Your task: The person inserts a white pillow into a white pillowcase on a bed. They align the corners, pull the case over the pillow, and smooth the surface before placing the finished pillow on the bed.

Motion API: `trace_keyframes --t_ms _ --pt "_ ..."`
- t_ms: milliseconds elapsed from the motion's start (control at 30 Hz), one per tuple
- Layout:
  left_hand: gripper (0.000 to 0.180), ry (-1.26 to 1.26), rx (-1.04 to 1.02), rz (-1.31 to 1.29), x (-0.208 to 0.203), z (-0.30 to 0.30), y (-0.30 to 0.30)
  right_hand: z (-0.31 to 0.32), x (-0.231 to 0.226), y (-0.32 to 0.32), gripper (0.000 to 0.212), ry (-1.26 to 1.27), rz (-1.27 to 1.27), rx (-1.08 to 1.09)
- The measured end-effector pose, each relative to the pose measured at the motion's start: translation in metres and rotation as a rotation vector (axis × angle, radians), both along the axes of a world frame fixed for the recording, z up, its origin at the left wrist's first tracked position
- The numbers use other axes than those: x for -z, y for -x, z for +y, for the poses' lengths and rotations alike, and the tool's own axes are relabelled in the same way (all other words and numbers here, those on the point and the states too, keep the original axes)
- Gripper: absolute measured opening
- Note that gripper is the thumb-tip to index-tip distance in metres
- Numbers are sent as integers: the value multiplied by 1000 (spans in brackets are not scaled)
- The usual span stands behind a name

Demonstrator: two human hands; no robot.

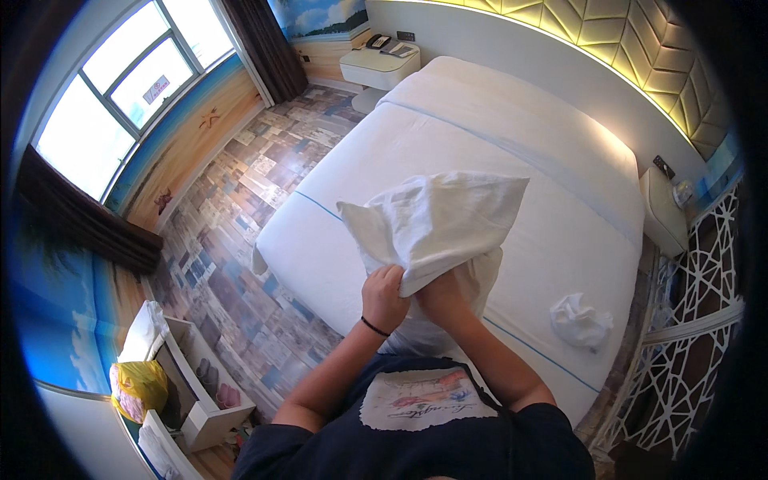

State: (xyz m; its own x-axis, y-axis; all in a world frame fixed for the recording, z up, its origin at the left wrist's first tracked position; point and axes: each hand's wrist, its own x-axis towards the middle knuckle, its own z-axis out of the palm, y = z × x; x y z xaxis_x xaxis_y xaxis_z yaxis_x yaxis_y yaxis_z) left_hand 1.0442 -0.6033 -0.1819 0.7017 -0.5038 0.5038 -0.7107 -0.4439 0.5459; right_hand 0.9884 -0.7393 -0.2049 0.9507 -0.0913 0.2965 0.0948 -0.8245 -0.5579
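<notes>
A white pillowcase (448, 216) rises in front of me over the bed, two of its corners poking out to the left and right. My left hand (385, 300) is closed on the lower edge of its cloth and wears a dark band at the wrist. My right hand (438, 300) reaches in under the fabric beside it, with its fingers hidden. More white material (480, 284) hangs below and behind the hands, close to my body; whether it is a pillow or part of the case, I cannot tell.
Beneath the cloth stands a large bed (320, 256) with white bedding and blue piping. A crumpled white cloth (580, 320) lies on its right side. A nightstand (382, 66) holds a phone. At lower left are an open-sided cabinet (192, 360) with slippers and a yellow bag (138, 388).
</notes>
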Motion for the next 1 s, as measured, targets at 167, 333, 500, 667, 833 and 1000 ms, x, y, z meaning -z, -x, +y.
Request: trace_keyframes --t_ms 167,333,500,667,833,1000 --pt "19 121 151 -45 -17 -25 15 -9 48 -29 42 36 -311 22" --pt "22 111 166 -57 -16 -31 16 -14 14 -69 43 -246 -170 48" --pt "21 103 89 -140 -29 -24 1 -11 13 -90 43 -468 -140 42" --pt "20 173 182 -253 -58 -35 6 -11 8 -95 43 -774 -59 45" --pt "20 129 130 -203 -52 -27 -6 17 20 -45 44 -1475 -41 -104" --pt "23 5 205 -106 -50 -20 -4 7 23 13 47 -2085 -211 -434"
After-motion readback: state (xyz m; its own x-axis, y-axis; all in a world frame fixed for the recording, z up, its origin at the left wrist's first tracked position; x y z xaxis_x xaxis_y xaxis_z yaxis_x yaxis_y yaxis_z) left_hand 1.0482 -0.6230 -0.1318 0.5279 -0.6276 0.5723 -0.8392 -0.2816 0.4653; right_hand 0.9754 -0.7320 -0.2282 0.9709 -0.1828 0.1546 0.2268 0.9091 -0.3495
